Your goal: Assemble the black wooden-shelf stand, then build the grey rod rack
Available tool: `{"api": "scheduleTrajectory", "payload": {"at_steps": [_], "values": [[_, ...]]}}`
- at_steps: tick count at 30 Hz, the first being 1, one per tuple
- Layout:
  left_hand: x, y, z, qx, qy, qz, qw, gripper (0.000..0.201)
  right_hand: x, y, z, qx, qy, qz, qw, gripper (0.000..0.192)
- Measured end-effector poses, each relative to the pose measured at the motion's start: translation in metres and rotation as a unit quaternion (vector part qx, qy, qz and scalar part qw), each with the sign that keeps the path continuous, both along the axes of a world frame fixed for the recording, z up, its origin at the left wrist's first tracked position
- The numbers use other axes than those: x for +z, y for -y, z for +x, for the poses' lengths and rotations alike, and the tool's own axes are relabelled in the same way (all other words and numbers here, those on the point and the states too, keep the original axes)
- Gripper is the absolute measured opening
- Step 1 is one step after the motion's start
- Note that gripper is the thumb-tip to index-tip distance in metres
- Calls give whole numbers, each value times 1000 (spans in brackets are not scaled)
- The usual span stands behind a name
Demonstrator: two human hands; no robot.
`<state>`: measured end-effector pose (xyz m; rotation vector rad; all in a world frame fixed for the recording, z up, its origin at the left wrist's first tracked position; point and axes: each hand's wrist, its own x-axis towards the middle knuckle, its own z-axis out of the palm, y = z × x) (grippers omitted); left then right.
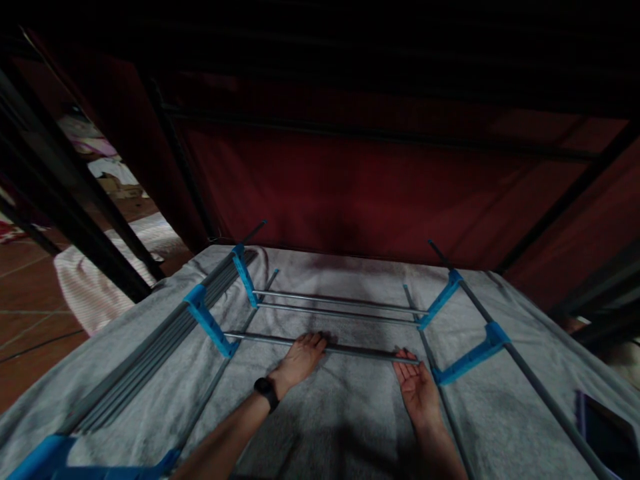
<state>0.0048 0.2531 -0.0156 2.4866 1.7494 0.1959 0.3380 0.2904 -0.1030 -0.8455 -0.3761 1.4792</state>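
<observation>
A grey metal rod [360,351] runs across the middle of a partly assembled rack with blue plastic brackets. My left hand [304,357], wearing a black watch, is closed over the rod from above. At the rod's right end is my right hand [416,387], palm up, with the rod lying across its fingers by the thumb. The rod's left end meets a blue bracket [213,323]. Its right end stops short of another blue bracket [470,357]. Two more crossbars [340,312] span the frame farther back.
A grey blanket [350,413] lies under the rack. Several loose grey tubes [165,343] are bundled along the left side. A dark flat device [607,433] rests at the lower right. Red fabric [340,193] with dark metal bars closes off the back.
</observation>
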Motion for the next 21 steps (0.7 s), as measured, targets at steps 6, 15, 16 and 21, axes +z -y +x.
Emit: {"api": "scheduleTrajectory", "payload": {"at_steps": [6,15,16,21], "values": [[-8,-2,0,-8,-15,16,1000,28,0,1,-1,0,-2,8,1000,24],[-20,3,-1,-27,-62,78,995,30,9,2,-1,8,-39,-14,999,24],[-19,3,-1,-29,-63,79,994,29,9,2,-1,6,-37,-15,999,22],[-13,2,1,-23,-55,74,995,28,15,4,-1,4,-23,-16,1000,20]]}}
